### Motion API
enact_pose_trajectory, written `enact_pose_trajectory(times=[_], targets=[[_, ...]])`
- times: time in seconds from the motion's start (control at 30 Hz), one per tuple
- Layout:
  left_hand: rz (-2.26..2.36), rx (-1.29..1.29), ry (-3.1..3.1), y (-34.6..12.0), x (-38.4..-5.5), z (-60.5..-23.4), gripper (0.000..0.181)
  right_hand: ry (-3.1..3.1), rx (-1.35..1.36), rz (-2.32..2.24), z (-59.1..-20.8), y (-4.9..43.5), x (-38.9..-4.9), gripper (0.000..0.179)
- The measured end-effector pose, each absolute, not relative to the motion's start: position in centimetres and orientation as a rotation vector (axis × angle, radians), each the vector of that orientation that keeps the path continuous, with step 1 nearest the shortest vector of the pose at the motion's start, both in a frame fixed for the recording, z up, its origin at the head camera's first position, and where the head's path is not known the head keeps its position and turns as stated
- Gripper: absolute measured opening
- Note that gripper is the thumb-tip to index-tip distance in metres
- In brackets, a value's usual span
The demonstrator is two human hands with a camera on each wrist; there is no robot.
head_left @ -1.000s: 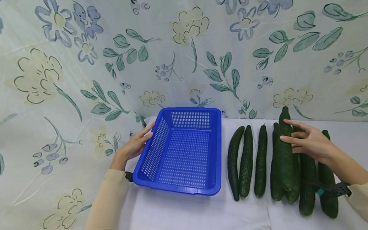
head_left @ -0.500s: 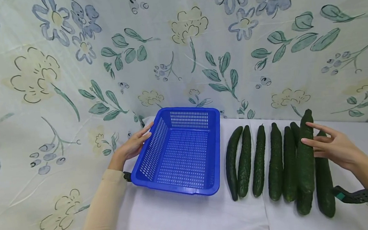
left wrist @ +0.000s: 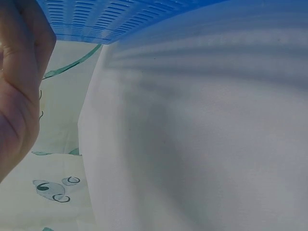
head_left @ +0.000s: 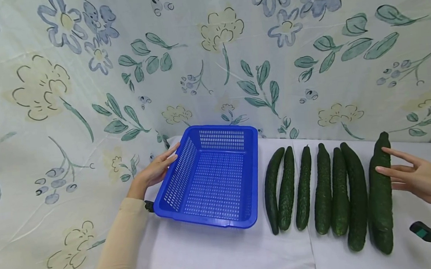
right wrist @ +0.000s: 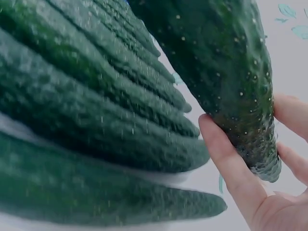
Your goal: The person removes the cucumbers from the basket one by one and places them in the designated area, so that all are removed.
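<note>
My right hand [head_left: 415, 174] pinches a dark green cucumber [head_left: 382, 193] near its far end, with thumb and fingers on opposite sides. In the right wrist view this cucumber [right wrist: 216, 72] stands out above the others, its bumpy tip between the fingers. It overlaps the rightmost lying cucumber [head_left: 383, 243] in the head view and hides most of it. At the left, my left hand [head_left: 156, 172] touches the outer side of a blue perforated plastic basket [head_left: 210, 223], its fingers fairly straight along the rim. In the left wrist view part of this hand [left wrist: 19, 72] shows beside the basket wall [left wrist: 96, 21].
Several more cucumbers [head_left: 322, 189] lie side by side in a row right of the basket, pointing away from me. A white cloth [head_left: 224, 259] covers the table. Behind it hangs a floral curtain [head_left: 194, 48].
My right hand has carried the cucumber rightward across the row, from over the middle cucumbers to over the rightmost one. My left hand and the basket have stayed in place.
</note>
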State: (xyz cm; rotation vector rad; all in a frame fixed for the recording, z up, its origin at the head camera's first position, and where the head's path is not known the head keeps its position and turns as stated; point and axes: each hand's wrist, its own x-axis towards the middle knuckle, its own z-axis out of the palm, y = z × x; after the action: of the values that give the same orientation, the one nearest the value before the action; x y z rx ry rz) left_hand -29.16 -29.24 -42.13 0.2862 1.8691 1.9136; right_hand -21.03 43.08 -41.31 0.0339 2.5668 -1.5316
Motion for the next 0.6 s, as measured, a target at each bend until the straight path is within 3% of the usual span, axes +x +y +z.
enact_pose_trajectory(times=[0.6], targets=[[1.920, 0.274, 1.863, -29.1, -29.1, -42.2, 0.055, 2.493, 0.242, -1.427, -42.5, 47.1, -20.2, 0.088]])
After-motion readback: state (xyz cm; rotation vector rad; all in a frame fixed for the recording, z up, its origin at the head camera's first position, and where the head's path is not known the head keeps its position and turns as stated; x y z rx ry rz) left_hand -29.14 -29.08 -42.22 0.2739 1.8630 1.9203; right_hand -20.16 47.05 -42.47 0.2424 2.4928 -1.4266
